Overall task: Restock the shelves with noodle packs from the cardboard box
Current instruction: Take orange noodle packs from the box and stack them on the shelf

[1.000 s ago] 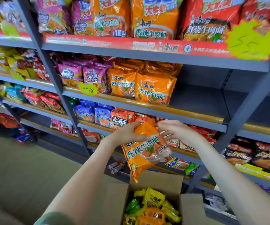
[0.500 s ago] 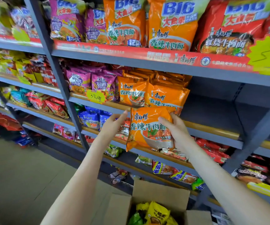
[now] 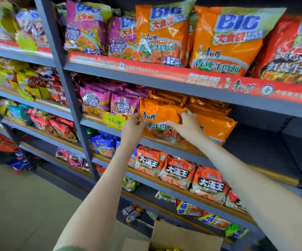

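One orange noodle pack, upright, front face outward, at the front edge of the second shelf; set against the stack of matching orange packs and just beside the purple packs. Left hand: fingers pinching the pack's left edge. Right hand: fingers curled over its upper right side. Yellow price tag on the shelf rail, next to the left hand. Cardboard box: open, on the floor below, yellow packs showing inside.

Arms were bare from left hand and right hand back; grey-green sleeve edge far behind left hand.
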Demonstrator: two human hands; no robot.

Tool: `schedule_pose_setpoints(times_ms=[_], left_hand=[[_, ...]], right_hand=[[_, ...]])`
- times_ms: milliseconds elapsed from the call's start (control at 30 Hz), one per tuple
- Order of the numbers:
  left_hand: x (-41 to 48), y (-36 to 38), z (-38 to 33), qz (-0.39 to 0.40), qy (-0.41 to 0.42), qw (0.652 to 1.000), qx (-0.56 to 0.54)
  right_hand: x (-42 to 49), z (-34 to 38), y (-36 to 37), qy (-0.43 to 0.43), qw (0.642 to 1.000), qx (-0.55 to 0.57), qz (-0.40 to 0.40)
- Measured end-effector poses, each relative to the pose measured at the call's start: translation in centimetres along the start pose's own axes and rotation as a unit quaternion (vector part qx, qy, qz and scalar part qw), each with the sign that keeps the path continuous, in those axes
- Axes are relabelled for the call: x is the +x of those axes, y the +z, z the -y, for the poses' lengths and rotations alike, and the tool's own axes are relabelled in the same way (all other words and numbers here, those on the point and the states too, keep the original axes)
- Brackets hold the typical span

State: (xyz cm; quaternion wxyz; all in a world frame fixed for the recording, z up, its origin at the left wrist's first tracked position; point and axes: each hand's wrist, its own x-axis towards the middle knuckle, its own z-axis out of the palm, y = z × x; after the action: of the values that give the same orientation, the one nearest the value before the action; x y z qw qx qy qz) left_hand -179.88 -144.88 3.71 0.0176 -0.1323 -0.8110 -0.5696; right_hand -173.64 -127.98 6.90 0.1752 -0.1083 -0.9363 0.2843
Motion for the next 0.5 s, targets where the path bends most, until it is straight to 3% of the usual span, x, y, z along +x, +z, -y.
schedule_pose_setpoints(times_ms=[100,233,367,500], left_hand=[[1.4,0.5,0.3,-0.016,0.028,0.999,0.012],[3.0,1.3,0.4,-0.058,0.040,0.998,0.000],[4.1,2.1,0.9,-0.046,0.048,0.998,0.010],[5.1,2.4,1.3,-0.034,0.065,0.997,0.032]], right_hand=[[1.0,0.4,0.1,0.007,0.999,0.046,0.000],[1.9,0.5,1.0,0.029,0.998,0.028,-0.037],[2.0,0.4,1.9,0.035,0.995,0.058,-0.067],[2.3,-0.2,2.7,0.007,0.997,-0.016,-0.075]])
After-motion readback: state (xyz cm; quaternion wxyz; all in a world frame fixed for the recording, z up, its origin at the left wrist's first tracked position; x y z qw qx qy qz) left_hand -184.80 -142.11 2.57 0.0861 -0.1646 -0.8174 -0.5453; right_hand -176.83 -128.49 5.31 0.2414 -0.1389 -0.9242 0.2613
